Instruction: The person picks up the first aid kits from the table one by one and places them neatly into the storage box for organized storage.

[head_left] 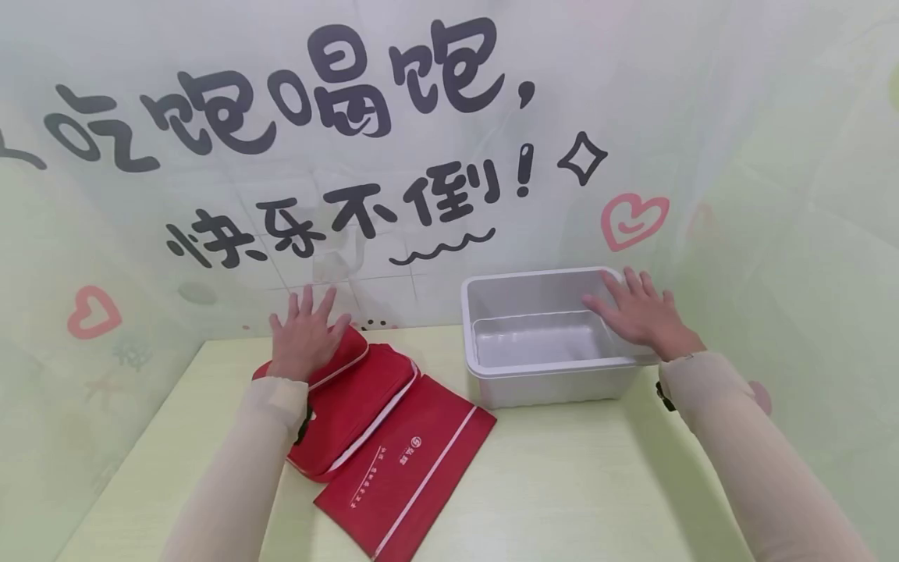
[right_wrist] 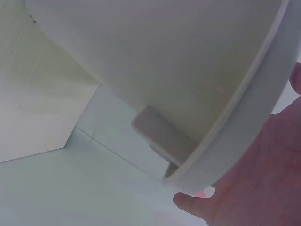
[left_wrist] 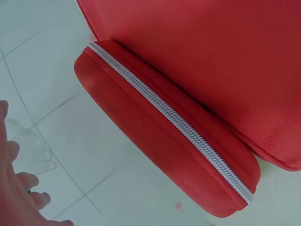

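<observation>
My left hand (head_left: 305,336), fingers spread, is above a small red zippered pouch (head_left: 344,361). The left wrist view shows this long rounded pouch (left_wrist: 164,127) with its white zipper, and the fingers apart from it at the left edge. Beside it lies a larger red zippered bag (head_left: 365,398), its near part beside a flat red document pouch (head_left: 407,468) with white print. Over the right end of a light grey plastic bin (head_left: 548,382) is my right hand (head_left: 642,308), fingers extended. In the right wrist view that hand (right_wrist: 263,174) shows beyond the bin's rim (right_wrist: 235,136).
All of it stands on a pale wooden table (head_left: 576,484). A light wall covering (head_left: 421,297) with large dark lettering and pink hearts rises right behind the table and along both sides. The bin stands near the back edge.
</observation>
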The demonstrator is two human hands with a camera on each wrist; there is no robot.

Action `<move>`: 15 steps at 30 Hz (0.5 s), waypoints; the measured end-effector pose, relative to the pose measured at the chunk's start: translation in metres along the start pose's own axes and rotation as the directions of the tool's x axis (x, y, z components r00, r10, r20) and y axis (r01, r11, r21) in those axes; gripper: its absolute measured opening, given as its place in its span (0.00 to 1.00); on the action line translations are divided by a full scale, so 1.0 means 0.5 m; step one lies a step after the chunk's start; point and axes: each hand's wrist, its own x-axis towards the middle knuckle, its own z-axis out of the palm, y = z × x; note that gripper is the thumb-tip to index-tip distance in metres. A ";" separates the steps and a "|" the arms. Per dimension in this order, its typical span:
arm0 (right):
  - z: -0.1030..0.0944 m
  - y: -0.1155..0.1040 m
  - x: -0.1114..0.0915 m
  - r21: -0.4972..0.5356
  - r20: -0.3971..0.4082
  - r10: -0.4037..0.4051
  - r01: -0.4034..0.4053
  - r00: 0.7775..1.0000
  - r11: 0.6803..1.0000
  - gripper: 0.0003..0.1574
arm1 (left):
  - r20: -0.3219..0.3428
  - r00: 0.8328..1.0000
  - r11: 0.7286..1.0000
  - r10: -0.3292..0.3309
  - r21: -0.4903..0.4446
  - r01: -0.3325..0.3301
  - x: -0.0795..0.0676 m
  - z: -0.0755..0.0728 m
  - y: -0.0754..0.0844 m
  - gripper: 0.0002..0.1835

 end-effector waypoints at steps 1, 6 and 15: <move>-0.001 0.002 -0.002 0.001 0.001 -0.001 0.001 1.000 1.000 0.57 | 0.006 1.000 1.000 -0.005 -0.004 0.005 -0.001 0.002 -0.003 0.37; -0.001 0.006 -0.016 -0.022 -0.024 -0.041 0.040 0.999 0.999 0.55 | 0.057 0.998 0.999 -0.039 -0.017 0.040 -0.009 0.016 -0.023 0.37; 0.032 0.008 -0.077 -0.060 -0.140 -0.187 0.180 0.972 0.982 0.50 | 0.234 0.957 0.976 -0.170 -0.092 0.196 -0.025 0.047 -0.068 0.39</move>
